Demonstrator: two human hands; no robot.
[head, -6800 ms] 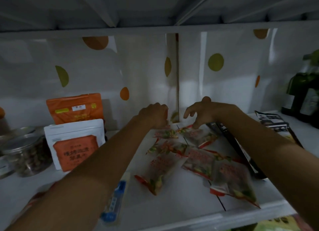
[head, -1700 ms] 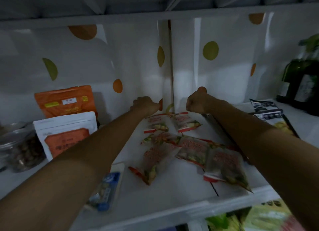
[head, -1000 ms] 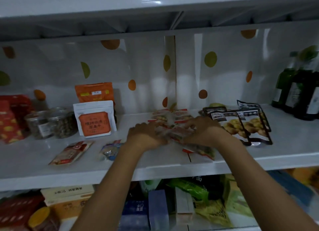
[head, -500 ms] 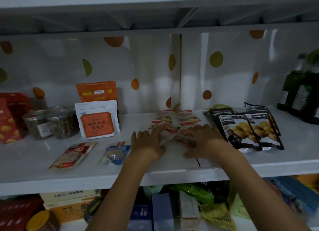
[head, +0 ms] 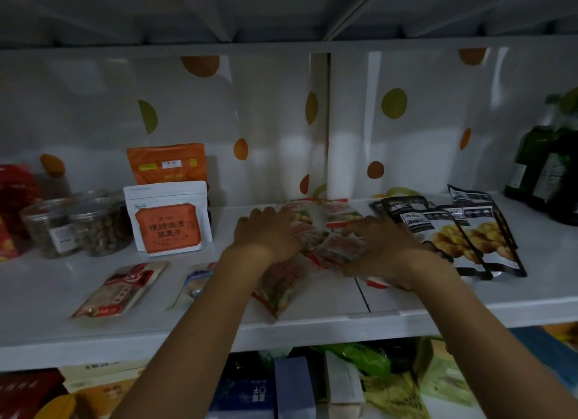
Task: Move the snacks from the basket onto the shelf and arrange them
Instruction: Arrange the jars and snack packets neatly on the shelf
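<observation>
Resting on snack packets (head: pixel 339 250), left hand (head: pixel 266 234) and right hand (head: pixel 382 247) lie palm-down.

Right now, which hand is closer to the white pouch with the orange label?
Left. The left hand rests on the small red snack packets, a little to the right of the white pouch. The right hand lies farther right, next to the black snack bags.

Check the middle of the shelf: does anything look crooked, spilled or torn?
The small red packets form a loose overlapping heap under the left hand and right hand, not a row. One front packet lies slanted, its corner near the edge of the shelf. Nothing looks spilled or torn, though the light is dim.
</observation>
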